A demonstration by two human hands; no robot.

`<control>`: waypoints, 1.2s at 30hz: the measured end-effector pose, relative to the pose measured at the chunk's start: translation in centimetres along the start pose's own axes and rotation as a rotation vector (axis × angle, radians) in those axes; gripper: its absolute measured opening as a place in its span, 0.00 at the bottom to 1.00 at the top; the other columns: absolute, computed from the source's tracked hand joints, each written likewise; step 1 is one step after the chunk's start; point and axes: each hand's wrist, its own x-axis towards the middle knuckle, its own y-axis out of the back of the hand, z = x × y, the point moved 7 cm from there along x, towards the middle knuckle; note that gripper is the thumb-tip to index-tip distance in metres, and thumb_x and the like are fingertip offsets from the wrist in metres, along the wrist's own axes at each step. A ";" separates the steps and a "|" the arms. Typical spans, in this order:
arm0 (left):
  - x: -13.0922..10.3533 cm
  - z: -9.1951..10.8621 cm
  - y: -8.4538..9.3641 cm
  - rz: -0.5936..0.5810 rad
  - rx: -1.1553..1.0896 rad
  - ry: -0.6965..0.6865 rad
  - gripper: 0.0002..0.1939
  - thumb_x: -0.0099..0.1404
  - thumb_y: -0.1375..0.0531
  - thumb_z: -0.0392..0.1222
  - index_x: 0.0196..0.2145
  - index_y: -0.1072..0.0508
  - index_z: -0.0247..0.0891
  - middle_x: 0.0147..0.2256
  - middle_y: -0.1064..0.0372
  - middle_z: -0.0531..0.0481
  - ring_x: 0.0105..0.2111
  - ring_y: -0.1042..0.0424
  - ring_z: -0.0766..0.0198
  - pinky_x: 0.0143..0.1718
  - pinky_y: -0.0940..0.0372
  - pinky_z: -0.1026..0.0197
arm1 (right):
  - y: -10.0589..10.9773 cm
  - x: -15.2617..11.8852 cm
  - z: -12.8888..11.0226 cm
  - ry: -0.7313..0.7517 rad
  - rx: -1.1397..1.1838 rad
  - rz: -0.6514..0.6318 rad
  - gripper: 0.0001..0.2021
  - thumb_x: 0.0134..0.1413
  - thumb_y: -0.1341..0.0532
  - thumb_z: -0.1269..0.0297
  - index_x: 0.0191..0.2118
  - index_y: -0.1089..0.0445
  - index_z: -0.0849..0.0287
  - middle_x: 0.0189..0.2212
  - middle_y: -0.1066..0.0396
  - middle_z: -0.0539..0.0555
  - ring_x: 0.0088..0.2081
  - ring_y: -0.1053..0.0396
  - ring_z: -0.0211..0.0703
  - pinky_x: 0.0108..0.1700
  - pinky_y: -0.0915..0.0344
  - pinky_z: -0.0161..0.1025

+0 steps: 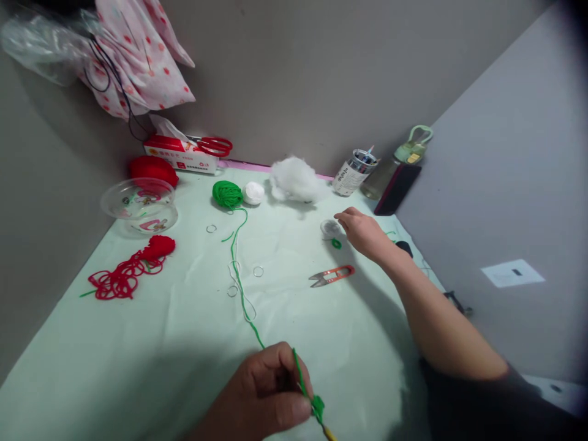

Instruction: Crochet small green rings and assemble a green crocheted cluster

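Note:
Near the front edge of the view, my left hand [271,395] pinches a small green crocheted piece [318,406], with a yellow-handled hook [329,433] at its lower end. A green strand runs from there back to the green yarn ball [227,195]. My right hand [361,229] reaches over a small clear round container [329,229]; its fingertips are close together at the container's edge, and what they hold, if anything, is too small to tell. A small green loop [336,244] lies just below the container. Orange-handled thread snips [332,276] rest nearer to me.
Red yarn [124,277] and clear plastic bowls [142,205] are at left. A tissue box [181,154] with red scissors [215,146], white stuffing [296,179], a pen tin [353,173], a bottle [413,147] and a dark phone [397,188] line the back.

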 end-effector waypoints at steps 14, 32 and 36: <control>0.4 -0.5 0.0 -0.065 0.062 0.026 0.18 0.53 0.29 0.49 0.29 0.32 0.37 0.26 0.38 0.55 0.28 0.44 0.68 0.34 0.52 0.62 | -2.8 -3.4 -18.9 0.580 0.382 -0.303 0.09 0.66 0.46 0.73 0.45 0.29 0.61 0.43 0.32 0.57 0.38 0.34 0.40 0.38 0.37 0.36; 0.4 0.3 -0.3 -0.076 0.054 -0.037 0.19 0.53 0.29 0.49 0.30 0.33 0.37 0.26 0.39 0.55 0.27 0.44 0.69 0.33 0.52 0.63 | -2.3 -6.3 -25.5 0.998 0.246 -0.066 0.11 0.70 0.48 0.73 0.41 0.29 0.62 0.40 0.28 0.58 0.40 0.37 0.44 0.37 0.40 0.40; 0.4 0.3 -0.3 -0.058 0.063 -0.021 0.19 0.52 0.29 0.49 0.29 0.33 0.37 0.25 0.39 0.55 0.27 0.45 0.68 0.32 0.52 0.62 | -2.9 -6.9 -25.5 1.031 0.186 0.059 0.11 0.69 0.48 0.74 0.39 0.29 0.62 0.35 0.30 0.56 0.35 0.40 0.44 0.34 0.43 0.41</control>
